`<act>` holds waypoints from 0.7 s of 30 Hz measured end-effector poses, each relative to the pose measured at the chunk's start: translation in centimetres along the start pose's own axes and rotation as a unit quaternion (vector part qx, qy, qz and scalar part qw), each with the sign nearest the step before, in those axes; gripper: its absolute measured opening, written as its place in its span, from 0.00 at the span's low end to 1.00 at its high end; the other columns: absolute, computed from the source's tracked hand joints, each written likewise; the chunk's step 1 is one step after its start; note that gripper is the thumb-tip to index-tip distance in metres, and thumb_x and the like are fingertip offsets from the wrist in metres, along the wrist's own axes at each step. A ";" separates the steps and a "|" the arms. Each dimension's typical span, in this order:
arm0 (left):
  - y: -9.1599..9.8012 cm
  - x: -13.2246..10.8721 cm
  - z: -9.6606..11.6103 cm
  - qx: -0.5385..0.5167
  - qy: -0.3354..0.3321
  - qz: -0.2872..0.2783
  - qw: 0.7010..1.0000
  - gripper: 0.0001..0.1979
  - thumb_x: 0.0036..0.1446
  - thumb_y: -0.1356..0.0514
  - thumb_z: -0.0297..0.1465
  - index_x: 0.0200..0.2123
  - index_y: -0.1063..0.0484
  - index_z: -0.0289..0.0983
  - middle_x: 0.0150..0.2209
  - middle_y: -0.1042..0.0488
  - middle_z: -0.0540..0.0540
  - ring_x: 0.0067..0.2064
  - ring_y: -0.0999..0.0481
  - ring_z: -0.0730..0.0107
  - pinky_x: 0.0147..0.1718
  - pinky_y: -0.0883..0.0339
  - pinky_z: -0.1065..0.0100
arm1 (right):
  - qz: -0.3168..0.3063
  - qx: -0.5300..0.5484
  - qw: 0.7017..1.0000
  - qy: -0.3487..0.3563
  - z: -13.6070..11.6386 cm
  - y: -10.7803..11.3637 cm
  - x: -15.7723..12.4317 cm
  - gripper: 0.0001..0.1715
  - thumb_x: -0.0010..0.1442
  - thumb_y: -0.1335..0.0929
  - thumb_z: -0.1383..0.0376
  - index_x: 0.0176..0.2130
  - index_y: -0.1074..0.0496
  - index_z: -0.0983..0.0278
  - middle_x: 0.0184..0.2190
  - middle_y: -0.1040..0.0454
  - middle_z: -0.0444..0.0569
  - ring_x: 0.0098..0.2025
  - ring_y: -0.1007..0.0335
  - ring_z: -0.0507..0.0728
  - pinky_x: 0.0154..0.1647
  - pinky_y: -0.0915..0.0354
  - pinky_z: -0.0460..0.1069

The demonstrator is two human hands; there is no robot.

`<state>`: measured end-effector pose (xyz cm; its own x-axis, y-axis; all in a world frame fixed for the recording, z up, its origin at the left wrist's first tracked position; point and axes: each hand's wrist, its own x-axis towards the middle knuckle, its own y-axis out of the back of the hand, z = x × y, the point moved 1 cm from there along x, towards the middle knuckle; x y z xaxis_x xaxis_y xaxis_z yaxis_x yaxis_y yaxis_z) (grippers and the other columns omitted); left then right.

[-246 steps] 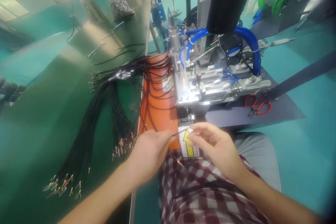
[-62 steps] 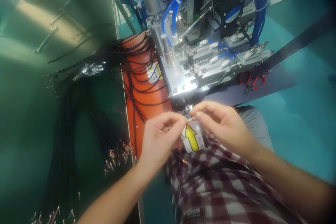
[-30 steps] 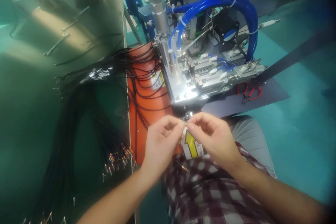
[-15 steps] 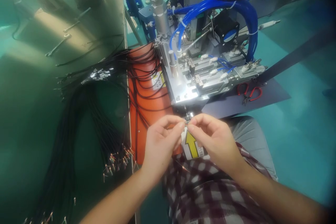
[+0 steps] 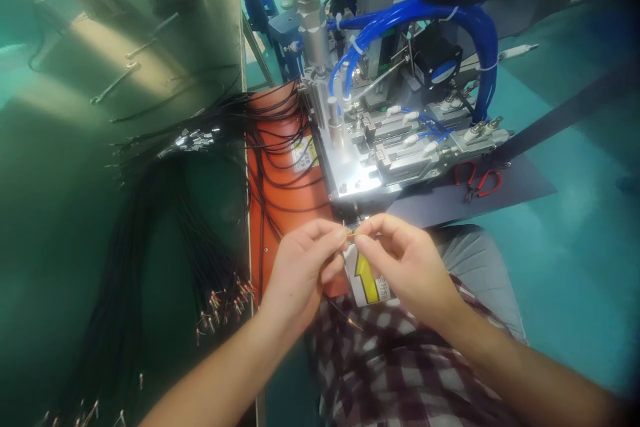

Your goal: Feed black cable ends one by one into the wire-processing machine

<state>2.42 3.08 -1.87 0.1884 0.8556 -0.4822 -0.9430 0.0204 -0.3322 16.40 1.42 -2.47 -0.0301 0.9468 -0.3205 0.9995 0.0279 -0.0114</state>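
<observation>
My left hand and my right hand meet fingertip to fingertip just in front of the machine's front edge. Both are closed in a pinch on a thin orange-tinted wire, which shows in the narrow gap between them. Its ends are hidden by my fingers. Below the hands is a white label with a yellow arrow. A dark cable with a bare coppery end sticks out under my left wrist, over the checked shirt.
A metal fixture with blue air hoses stands ahead on an orange base. Black cables with stripped ends hang at the left. Red-handled pliers lie on the grey plate at right.
The fingertips have drawn slightly apart, and the orange-tinted wire shows more clearly between them. The whole view has shifted a little, with the machine now slightly further right.
</observation>
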 end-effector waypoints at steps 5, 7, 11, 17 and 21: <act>-0.2 0.0 -0.2 0.018 -0.016 -0.003 1.000 0.09 0.53 0.36 0.30 0.26 0.31 0.32 0.20 0.35 0.54 0.17 0.46 0.88 0.18 0.56 0.78 | 0.018 0.018 0.999 0.038 0.2 0.1 0.0 0.09 0.56 0.30 0.60 0.34 0.30 0.63 0.21 0.34 0.40 0.21 0.41 0.49 0.22 0.41 0.44; -0.2 0.0 -0.3 0.022 -0.017 -0.007 1.000 0.09 0.53 0.37 0.31 0.26 0.31 0.32 0.20 0.35 0.54 0.17 0.47 0.87 0.18 0.56 0.78 | 0.017 0.030 0.999 0.037 0.2 0.0 0.1 0.09 0.55 0.29 0.61 0.32 0.30 0.64 0.22 0.32 0.41 0.22 0.40 0.49 0.22 0.41 0.44; 0.0 0.0 -0.6 0.017 -0.016 -0.006 1.000 0.10 0.54 0.37 0.31 0.25 0.32 0.33 0.21 0.34 0.53 0.18 0.46 0.87 0.18 0.56 0.78 | 0.021 0.038 0.999 0.010 0.0 -0.2 0.3 0.09 0.53 0.29 0.61 0.30 0.29 0.64 0.18 0.35 0.39 0.19 0.44 0.48 0.18 0.45 0.43; -0.1 -0.3 -0.5 -0.001 -0.026 0.001 1.000 0.09 0.55 0.38 0.31 0.27 0.33 0.33 0.21 0.33 0.54 0.18 0.45 0.86 0.19 0.54 0.77 | 0.023 0.041 0.999 -0.019 -0.8 -0.2 0.4 0.10 0.51 0.27 0.61 0.28 0.29 0.65 0.15 0.37 0.38 0.17 0.43 0.47 0.16 0.45 0.43; -0.2 -0.4 -0.7 -0.009 -0.041 -0.003 0.999 0.07 0.57 0.39 0.32 0.30 0.32 0.35 0.21 0.33 0.55 0.17 0.45 0.85 0.18 0.53 0.77 | 0.017 0.055 0.998 -0.034 -0.8 -0.4 0.3 0.12 0.51 0.27 0.59 0.28 0.29 0.64 0.15 0.37 0.38 0.17 0.42 0.48 0.16 0.45 0.43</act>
<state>2.70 2.41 -2.17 0.1694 0.8954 -0.4118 -0.9369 0.0167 -0.3492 15.95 1.93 -1.78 0.0000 0.9223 -0.3865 0.9940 -0.0424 -0.1012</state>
